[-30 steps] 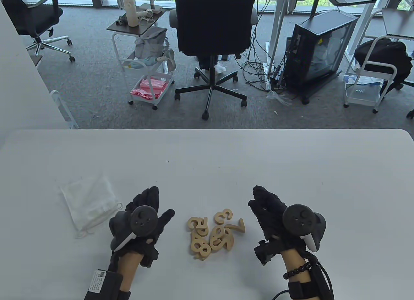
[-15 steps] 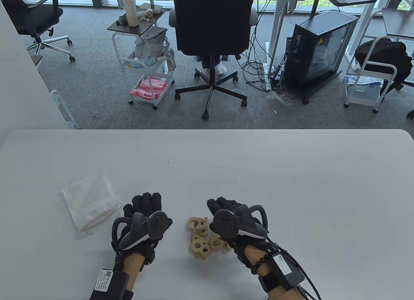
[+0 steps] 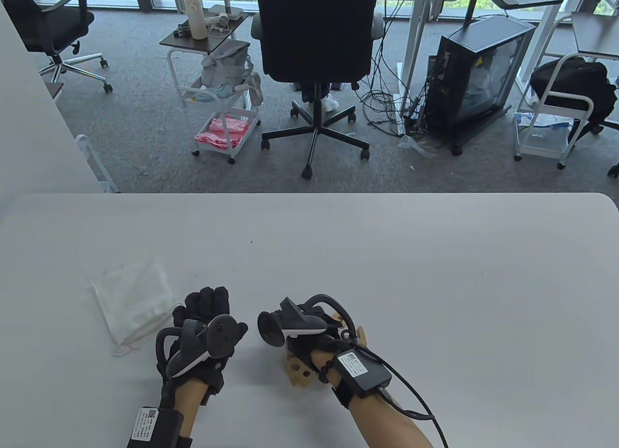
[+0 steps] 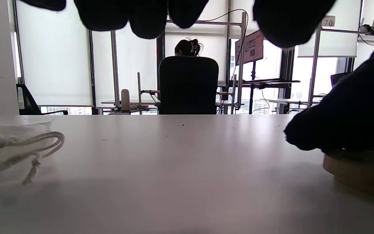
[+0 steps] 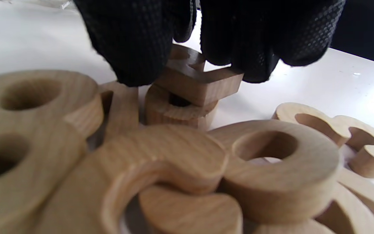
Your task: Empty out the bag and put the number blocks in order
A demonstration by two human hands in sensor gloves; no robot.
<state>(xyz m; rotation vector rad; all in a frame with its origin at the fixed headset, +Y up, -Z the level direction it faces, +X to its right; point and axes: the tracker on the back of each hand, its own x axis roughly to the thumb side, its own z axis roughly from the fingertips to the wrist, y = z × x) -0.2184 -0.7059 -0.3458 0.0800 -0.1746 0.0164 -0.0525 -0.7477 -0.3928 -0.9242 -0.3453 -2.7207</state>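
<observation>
Several pale wooden number blocks lie in a pile (image 5: 161, 156) on the white table (image 3: 435, 274). My right hand (image 3: 309, 342) is over the pile and hides most of it in the table view; one block (image 3: 301, 369) shows by the wrist. In the right wrist view my thumb (image 5: 131, 45) and fingers (image 5: 248, 35) pinch an angular block (image 5: 203, 83) on top of the pile. My left hand (image 3: 207, 305) rests on the table beside the white drawstring bag (image 3: 131, 300) and holds nothing. The bag's cord (image 4: 28, 146) shows in the left wrist view.
The bag lies flat at the left, close to my left hand. A black office chair (image 3: 316, 42) stands beyond the table's far edge. The pile's edge (image 4: 352, 169) and my right hand (image 4: 346, 120) show at the right of the left wrist view.
My right hand has swung left from beside the pile to over it, turned down, and taken a block between thumb and fingers. My left hand has drawn back slightly toward the bag.
</observation>
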